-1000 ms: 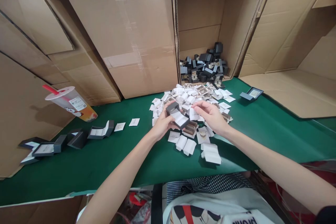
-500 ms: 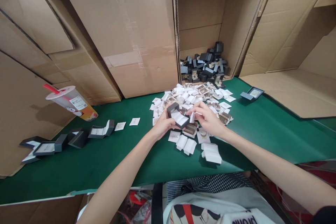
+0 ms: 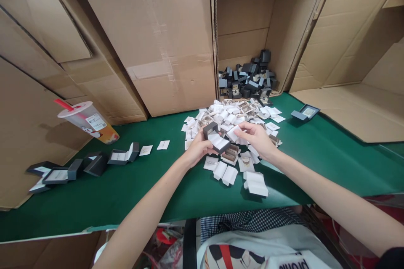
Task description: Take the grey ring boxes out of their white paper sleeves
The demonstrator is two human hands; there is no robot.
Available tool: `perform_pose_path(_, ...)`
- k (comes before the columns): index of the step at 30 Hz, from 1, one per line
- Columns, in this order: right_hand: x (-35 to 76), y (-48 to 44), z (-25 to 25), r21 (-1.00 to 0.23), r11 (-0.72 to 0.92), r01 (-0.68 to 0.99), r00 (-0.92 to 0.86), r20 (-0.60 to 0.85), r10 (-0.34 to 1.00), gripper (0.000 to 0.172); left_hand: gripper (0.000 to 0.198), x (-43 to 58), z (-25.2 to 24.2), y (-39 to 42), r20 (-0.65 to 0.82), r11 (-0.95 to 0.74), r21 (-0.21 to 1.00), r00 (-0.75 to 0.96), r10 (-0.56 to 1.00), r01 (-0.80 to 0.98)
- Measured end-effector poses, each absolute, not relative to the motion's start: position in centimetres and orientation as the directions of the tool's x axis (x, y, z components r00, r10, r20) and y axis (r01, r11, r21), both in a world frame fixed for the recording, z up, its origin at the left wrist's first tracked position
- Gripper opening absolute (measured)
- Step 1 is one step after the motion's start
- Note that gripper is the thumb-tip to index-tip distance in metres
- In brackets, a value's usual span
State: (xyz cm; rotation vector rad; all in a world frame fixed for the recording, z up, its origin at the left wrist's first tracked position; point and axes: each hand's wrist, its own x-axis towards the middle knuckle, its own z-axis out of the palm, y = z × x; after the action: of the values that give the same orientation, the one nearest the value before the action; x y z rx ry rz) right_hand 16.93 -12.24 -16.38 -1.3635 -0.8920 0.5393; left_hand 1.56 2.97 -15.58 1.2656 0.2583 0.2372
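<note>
My left hand (image 3: 197, 151) is closed around a small dark grey hinged box (image 3: 215, 136) that stands open, its white lining showing. My right hand (image 3: 259, 138) is just to the right of it, fingers pinched on a small white insert (image 3: 234, 133) at the box's edge. Both hands hover over the near side of a heap of white inserts and cards (image 3: 232, 117) on the green table (image 3: 151, 185).
A pile of dark boxes (image 3: 248, 80) lies inside an open carton at the back. Several open dark boxes (image 3: 94, 164) and a lidded drink cup (image 3: 86, 121) are at the left. One open box (image 3: 304, 112) sits at the right. Cardboard cartons wall the table.
My right hand picked a white insert out of the heap and brought it up to the open box. My left hand kept hold of the box.
</note>
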Motion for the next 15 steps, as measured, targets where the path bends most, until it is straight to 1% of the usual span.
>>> perform_pose_path(3,16.8,-12.1,-16.6,-0.975,0.183,0.123,0.573,0.22,0.79,0.026,0.062,1.7,-15.2,2.6,-0.055,0.284,0.958,0.945,0.323,-0.041)
perform_pose_path(6,16.7,-12.1,-16.5,-0.972,0.208,0.109,0.596,0.232,0.769,0.032,0.06,1.8,-14.9,2.3,-0.051,0.272,0.96,0.921,0.387,-0.061)
perform_pose_path(8,16.7,-12.1,-16.4,-0.968,0.224,0.113,0.617,0.245,0.748,0.03,0.059,1.9,-14.7,2.3,-0.044,0.273,0.958,0.9,0.435,-0.085)
perform_pose_path(11,16.8,-12.1,-16.4,-0.968,0.244,0.065,0.638,0.228,0.735,0.025,0.054,1.9,-14.6,2.4,-0.049,0.283,0.954,0.88,0.472,-0.099)
perform_pose_path(15,16.9,-12.1,-16.6,-0.96,0.277,-0.039,0.614,0.195,0.765,0.027,0.046,1.9,-14.4,2.2,-0.077,0.303,0.949,0.873,0.482,-0.083)
